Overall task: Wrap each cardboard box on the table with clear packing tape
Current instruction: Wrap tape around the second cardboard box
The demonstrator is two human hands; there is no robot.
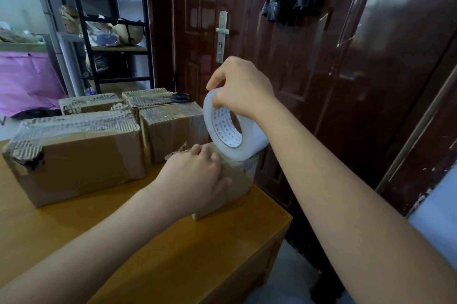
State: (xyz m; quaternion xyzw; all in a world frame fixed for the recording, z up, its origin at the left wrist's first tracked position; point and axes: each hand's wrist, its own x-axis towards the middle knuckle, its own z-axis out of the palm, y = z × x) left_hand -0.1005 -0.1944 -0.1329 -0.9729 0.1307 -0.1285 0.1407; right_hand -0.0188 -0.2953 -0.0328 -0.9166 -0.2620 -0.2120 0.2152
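A small cardboard box [238, 183] stands near the right edge of the wooden table [153, 249]. My left hand [195, 177] grips its top and near side, fingers curled over the torn upper edge. My right hand [241, 88] pinches the top of a roll of clear packing tape [232, 128], held upright with its lower rim on the box's top. Clear tape shines on the box's right side. Several other cardboard boxes stand behind: a large one [74, 157] at left and a medium one [173, 128] in the middle, both with torn, taped tops.
Two more boxes [90, 103] sit at the back, and black scissors [179, 97] lie on one of them. A dark red door [284, 43] is close behind the table's right edge. A black shelf rack [111, 19] and a purple cloth [27, 81] are at left.
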